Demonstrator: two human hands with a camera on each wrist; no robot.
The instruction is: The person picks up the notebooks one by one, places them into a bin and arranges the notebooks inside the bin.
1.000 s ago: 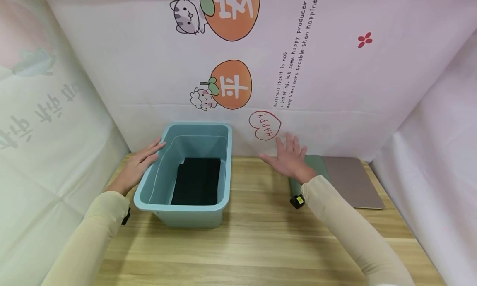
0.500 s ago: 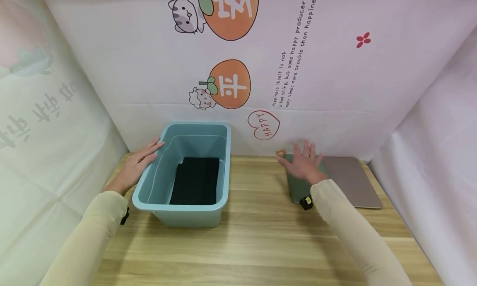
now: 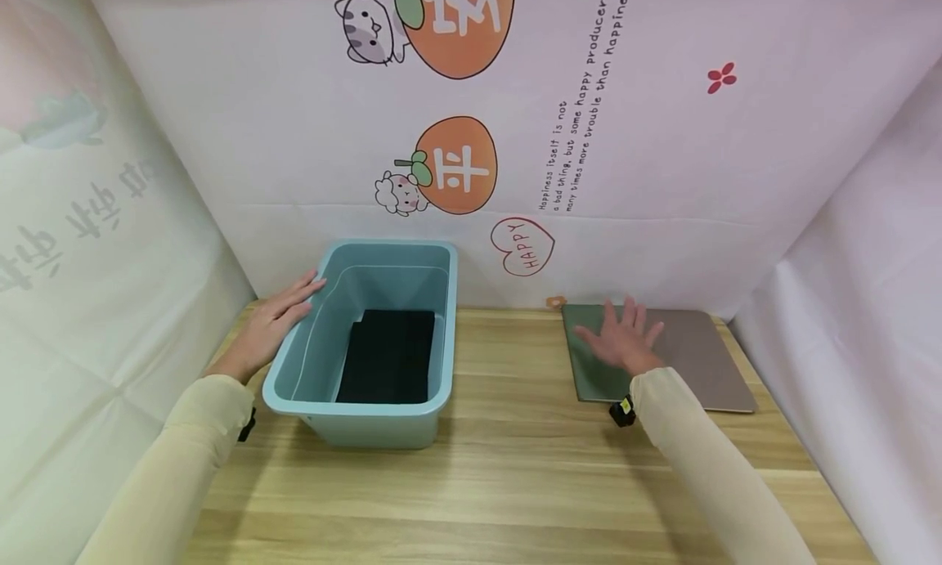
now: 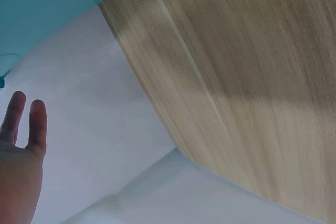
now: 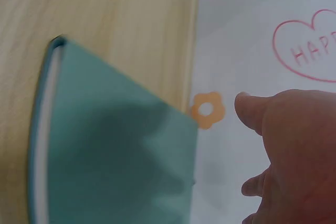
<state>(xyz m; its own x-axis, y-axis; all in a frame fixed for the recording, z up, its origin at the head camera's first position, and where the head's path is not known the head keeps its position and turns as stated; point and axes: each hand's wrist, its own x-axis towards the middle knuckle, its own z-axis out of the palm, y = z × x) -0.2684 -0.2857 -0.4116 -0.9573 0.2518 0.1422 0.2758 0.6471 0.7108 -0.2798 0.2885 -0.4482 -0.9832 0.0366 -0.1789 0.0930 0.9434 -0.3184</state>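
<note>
My left hand [image 3: 268, 324] rests with extended fingers on the left rim of a blue plastic bin [image 3: 451, 336]. Flat black rectangular things [image 3: 390, 356] lie on the bin's floor; their kind is unclear. On the right, my right hand [image 3: 621, 340] is spread above a green hardcover notebook [image 3: 592, 373], apart from it and holding nothing. The right wrist view shows the notebook's pale page edges and the hand's shadow on its green cover [image 5: 115, 145]. Beside it lies a flat grey-brown rectangular thing [image 3: 699, 360], partly behind the hand and sleeve.
Everything stands on a wood-grain table [image 3: 508, 467]. White printed cloth [image 3: 625, 140] hangs close behind the bin and notebook, with more cloth on both sides. A small black device [image 3: 622, 411] is strapped at the right wrist.
My right hand has moved rightward and slightly nearer, from the green notebook's left edge to over its middle, fingers still spread. The left hand and bin have stayed put.
</note>
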